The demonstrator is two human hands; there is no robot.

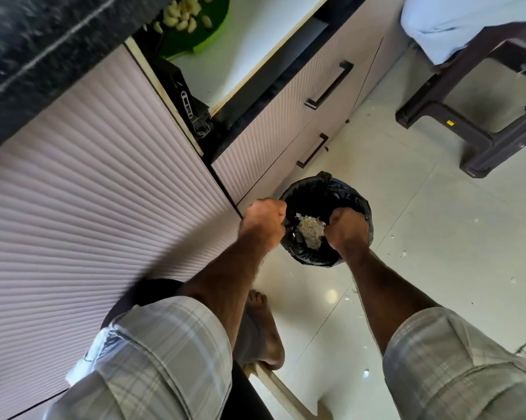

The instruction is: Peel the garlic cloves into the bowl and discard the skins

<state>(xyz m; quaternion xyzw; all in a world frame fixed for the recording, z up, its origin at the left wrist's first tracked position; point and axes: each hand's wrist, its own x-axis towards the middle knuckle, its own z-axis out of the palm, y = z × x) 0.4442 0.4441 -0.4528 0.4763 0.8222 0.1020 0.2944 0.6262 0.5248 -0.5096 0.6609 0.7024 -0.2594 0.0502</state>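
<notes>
**kitchen_lurker:** Black bin liner (351, 197), both fists in it, so we're at the tail end of this one. Peeled cloves (181, 18) are sitting up in the green bowl (208, 34), on what looks like a pulled-out shelf under the dark stone counter (43, 40). A pale heap of garlic skins (310, 231) is already down in the bin (366, 234) on the floor. I'd call the peeling finished and the dumping nearly so.

**tile_guy:** What's left then?

**kitchen_lurker:** Cleanup, by my guess. Stray skin flakes (403, 254) are scattered over the floor tiles (437, 237) to the right of the bin, so "discard the skins" isn't fully ticked off. Can't tell from where I'm standing whether any unpeeled cloves remain, since only part of the bowl shows.

**tile_guy:** And the hands?

**kitchen_lurker:** The left hand (263, 227) is curled tight at the near-left edge of the bin, and it looks to be gripping the liner there. The right hand (348, 230) is also closed into a fist on the liner at the right side, knuckles up, right next to the skin pile. The two hands are apart with the skins between them. Whether either fist also hides a few skins, I can't say.
</notes>
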